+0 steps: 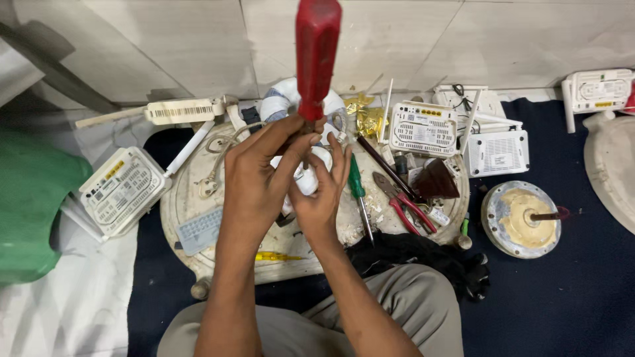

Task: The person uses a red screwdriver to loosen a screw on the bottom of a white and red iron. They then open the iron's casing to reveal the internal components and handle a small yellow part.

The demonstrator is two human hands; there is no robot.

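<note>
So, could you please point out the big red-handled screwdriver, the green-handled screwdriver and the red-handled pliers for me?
red-handled screwdriver (317,56): head view, middle of its red handle.
green-handled screwdriver (356,182): head view, on its green handle.
red-handled pliers (408,210): head view, where the red grips begin.

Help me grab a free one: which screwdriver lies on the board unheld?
The green-handled screwdriver, flat beside the right hand; the red-handled screwdriver is upright in the hands.

The one camera sat on the person's head and looked steeply down, close over both hands (291,178) and lap. It faced forward toward the tiled wall (198,46), taking in the round board (192,218) and the floor mat (562,297).
</note>
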